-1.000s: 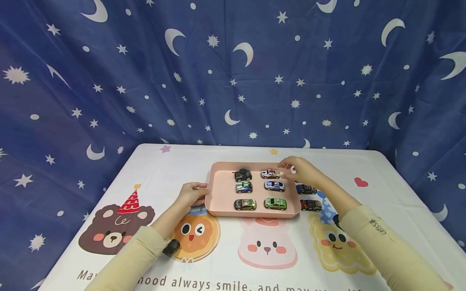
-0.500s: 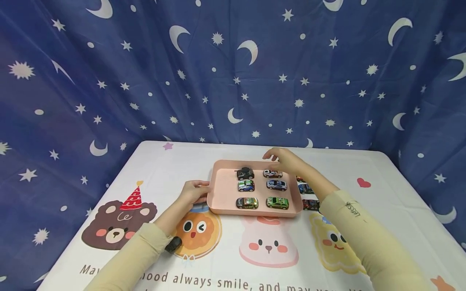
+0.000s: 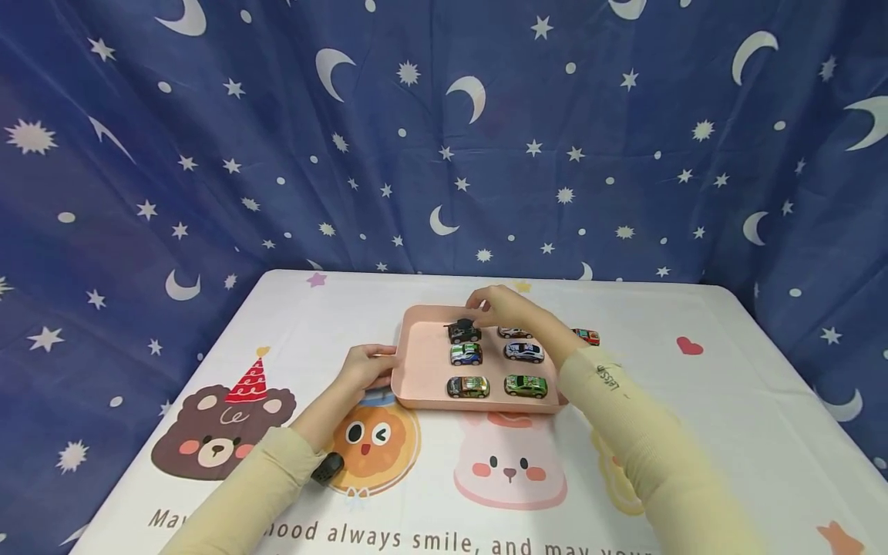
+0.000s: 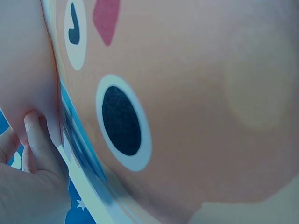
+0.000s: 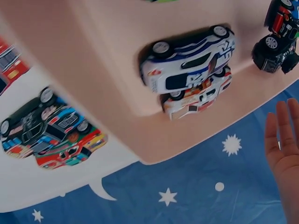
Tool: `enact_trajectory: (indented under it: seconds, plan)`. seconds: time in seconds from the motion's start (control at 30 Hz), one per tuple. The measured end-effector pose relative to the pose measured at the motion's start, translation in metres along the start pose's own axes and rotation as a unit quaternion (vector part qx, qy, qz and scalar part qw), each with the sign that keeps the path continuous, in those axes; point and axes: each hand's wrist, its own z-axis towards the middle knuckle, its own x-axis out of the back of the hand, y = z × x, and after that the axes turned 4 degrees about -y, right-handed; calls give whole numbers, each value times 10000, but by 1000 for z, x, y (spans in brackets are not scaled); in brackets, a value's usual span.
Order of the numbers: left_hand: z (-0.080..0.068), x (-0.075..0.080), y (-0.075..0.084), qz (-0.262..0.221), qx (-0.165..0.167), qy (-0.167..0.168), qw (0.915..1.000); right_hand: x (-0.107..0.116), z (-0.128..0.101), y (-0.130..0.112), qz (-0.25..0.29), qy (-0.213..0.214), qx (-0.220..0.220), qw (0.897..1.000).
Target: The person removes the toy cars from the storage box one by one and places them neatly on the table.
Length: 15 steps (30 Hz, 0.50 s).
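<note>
Starry blue cloth hangs behind the table (image 3: 728, 370). Left hand (image 3: 365, 367) has its grip curled on the pink tray's (image 3: 423, 362) left rim. Right hand (image 3: 501, 307), fingers straight and relaxed, hovers over the black toy car (image 3: 463, 331) in the tray's far row.

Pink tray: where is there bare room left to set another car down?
The pink tray has a bare strip along its left wall, beside the left hand gripping the rim. The middle and right columns are crowded with toy cars, and the right hand hovers over the black car.
</note>
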Motion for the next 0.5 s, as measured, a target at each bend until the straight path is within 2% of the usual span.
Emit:
enact_trajectory:
  seconds: [0.13,0.23,0.33,0.5]
  plan:
    - [-1,2,0,-1,18,-21,10000,-23,45,50,-116,-404,-460,9981]
    - [-2,2,0,-22,6,-26,10000,-29,55,59,-57,-489,-626,9968]
    - [-2,2,1,-3,-6,8,10000,-33,59,62,-65,-465,-581,9972]
    - [-2,2,1,-7,17,17,10000,-38,62,62,-446,-538,-498,9963]
